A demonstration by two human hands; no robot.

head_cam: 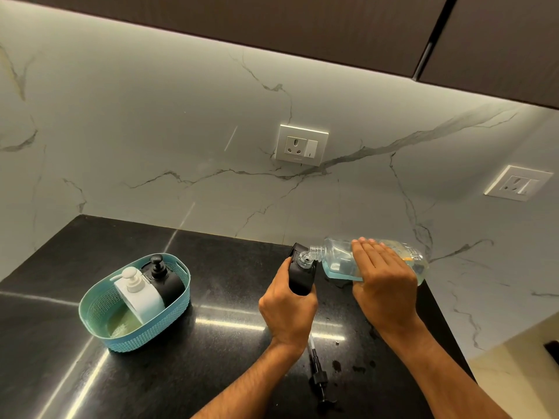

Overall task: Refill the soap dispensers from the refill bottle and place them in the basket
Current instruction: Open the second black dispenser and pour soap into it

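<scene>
My left hand [287, 309] grips a black soap dispenser [302, 275] that stands on the black counter with its pump off. My right hand [382, 282] holds the clear refill bottle [338, 258] tipped on its side, its open neck over the dispenser's mouth. Pale blue liquid lies in the bottle. The black pump head [319, 379] lies on the counter between my forearms. At the left, the teal basket [133, 337] holds a white dispenser [137, 293] and a black dispenser [165, 278], both with pumps on.
The black counter [211, 297] meets a white marbled wall behind. Its right edge drops off near my right forearm. Small wet spots [357, 367] lie by the pump head. Two wall sockets [301, 145] sit above the counter.
</scene>
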